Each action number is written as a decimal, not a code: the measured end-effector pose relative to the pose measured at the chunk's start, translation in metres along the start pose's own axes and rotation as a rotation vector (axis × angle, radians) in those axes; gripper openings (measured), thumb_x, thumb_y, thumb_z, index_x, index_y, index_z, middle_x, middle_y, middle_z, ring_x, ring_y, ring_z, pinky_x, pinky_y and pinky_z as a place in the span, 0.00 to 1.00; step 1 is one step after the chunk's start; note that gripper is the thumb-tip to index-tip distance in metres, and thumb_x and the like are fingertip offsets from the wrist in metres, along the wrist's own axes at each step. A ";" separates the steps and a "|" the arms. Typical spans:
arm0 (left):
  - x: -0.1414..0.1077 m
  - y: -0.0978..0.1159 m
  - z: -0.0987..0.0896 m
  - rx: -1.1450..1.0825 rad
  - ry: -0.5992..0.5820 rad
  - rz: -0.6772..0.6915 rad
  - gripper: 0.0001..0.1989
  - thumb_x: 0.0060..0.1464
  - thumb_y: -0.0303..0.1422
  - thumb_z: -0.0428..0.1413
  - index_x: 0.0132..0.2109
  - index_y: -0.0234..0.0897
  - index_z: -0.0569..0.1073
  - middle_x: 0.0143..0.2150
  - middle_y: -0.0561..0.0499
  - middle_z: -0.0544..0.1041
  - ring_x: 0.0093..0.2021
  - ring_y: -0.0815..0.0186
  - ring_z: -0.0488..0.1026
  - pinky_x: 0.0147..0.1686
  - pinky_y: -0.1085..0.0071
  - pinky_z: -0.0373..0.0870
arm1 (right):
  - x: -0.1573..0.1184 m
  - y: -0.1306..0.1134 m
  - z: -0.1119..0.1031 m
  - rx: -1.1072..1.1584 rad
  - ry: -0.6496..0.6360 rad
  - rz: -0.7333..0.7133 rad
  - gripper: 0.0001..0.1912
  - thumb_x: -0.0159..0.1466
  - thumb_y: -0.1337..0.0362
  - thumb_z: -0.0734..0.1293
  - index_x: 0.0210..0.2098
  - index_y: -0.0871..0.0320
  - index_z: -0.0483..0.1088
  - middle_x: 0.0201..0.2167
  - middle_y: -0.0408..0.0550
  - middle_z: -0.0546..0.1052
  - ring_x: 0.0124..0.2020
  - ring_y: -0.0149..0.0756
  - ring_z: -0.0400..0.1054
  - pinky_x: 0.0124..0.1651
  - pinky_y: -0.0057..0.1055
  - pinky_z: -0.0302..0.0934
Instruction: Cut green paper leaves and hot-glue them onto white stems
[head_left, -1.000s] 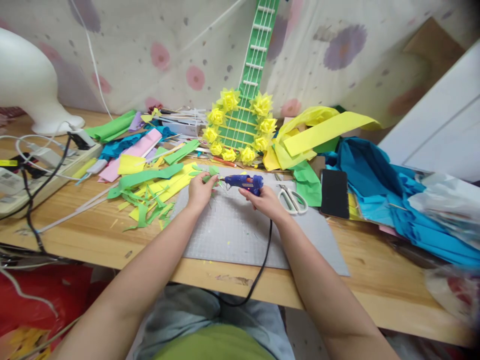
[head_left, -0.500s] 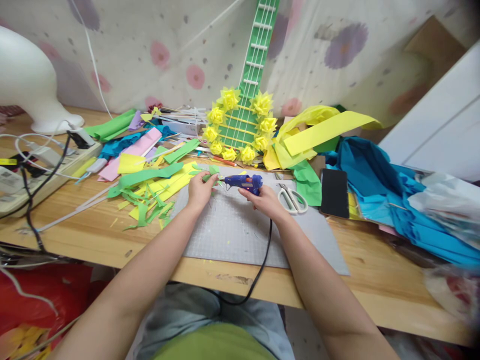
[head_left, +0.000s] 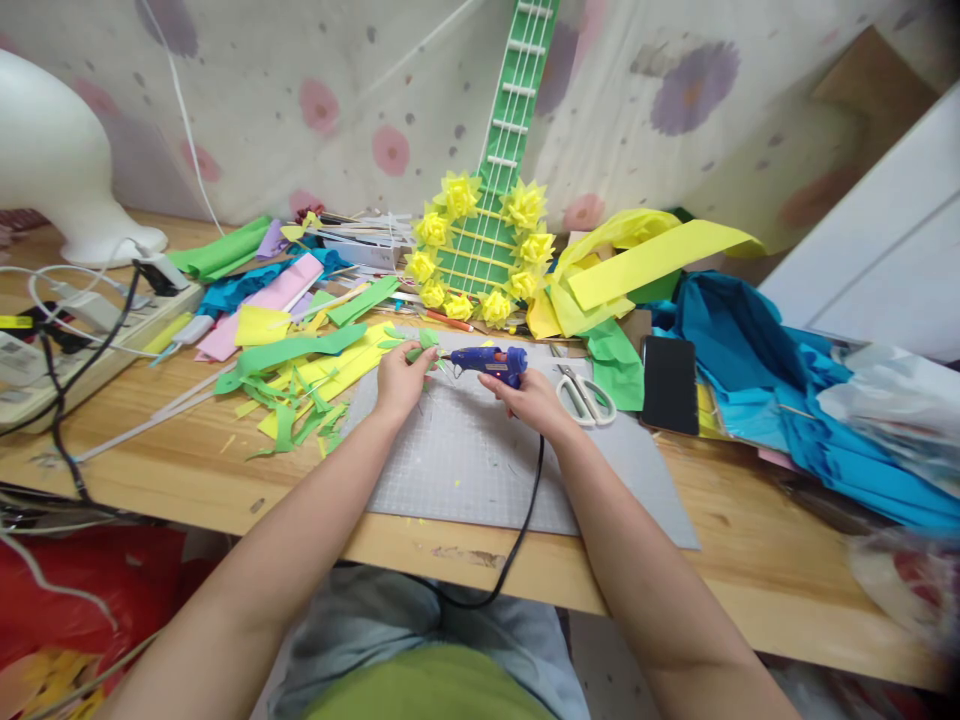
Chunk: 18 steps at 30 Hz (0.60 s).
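My right hand (head_left: 529,400) is wrapped round the handle of a blue hot glue gun (head_left: 487,362), whose nozzle points left. A black cord runs from it down over the table edge. Between the fingers and thumb of my left hand (head_left: 403,380) is a small green paper leaf (head_left: 424,342), partly hidden by the fingers. The nozzle tip is right at the leaf; whether they touch I cannot tell. Both hands are above a grey cutting mat (head_left: 465,480). White-handled scissors (head_left: 586,398) lie just right of my right hand.
Behind the mat leans a green paper guitar (head_left: 480,245) ringed with yellow paper flowers. Green and yellow paper scraps (head_left: 311,400) spread to the left, near a power strip (head_left: 112,340). A black phone (head_left: 670,385) and blue crepe paper (head_left: 750,350) lie to the right.
The glue gun has shifted very slightly to the right. Both hands keep their grips, and the rest looks the same.
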<state>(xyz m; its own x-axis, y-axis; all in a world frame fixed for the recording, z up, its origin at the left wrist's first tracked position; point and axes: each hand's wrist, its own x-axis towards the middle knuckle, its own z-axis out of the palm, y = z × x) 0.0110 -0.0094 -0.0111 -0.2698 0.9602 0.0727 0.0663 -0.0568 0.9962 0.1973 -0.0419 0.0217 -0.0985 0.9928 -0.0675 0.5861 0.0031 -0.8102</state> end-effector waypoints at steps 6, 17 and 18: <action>-0.002 0.004 0.000 0.009 -0.002 -0.005 0.10 0.42 0.38 0.57 0.29 0.34 0.71 0.25 0.50 0.74 0.27 0.66 0.73 0.21 0.76 0.68 | 0.000 0.000 -0.001 0.008 0.004 -0.007 0.26 0.50 0.40 0.62 0.25 0.60 0.69 0.12 0.42 0.65 0.14 0.29 0.60 0.19 0.27 0.54; 0.000 0.002 0.001 0.014 0.001 -0.005 0.11 0.42 0.39 0.57 0.29 0.35 0.71 0.26 0.50 0.75 0.27 0.67 0.73 0.21 0.76 0.68 | 0.002 0.003 0.000 0.013 0.017 -0.004 0.25 0.50 0.41 0.63 0.23 0.59 0.67 0.14 0.43 0.67 0.14 0.29 0.60 0.20 0.27 0.55; 0.000 0.002 0.001 0.013 -0.001 -0.004 0.11 0.42 0.39 0.57 0.29 0.34 0.71 0.26 0.50 0.75 0.26 0.67 0.73 0.21 0.76 0.68 | 0.002 0.004 0.000 0.010 0.020 0.000 0.25 0.50 0.41 0.63 0.22 0.59 0.66 0.14 0.43 0.67 0.14 0.29 0.61 0.20 0.28 0.55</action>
<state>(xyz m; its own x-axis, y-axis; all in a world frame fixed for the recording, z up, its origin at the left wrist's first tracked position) 0.0119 -0.0093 -0.0096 -0.2696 0.9605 0.0683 0.0775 -0.0491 0.9958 0.1992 -0.0398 0.0185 -0.0820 0.9950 -0.0561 0.5782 0.0017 -0.8159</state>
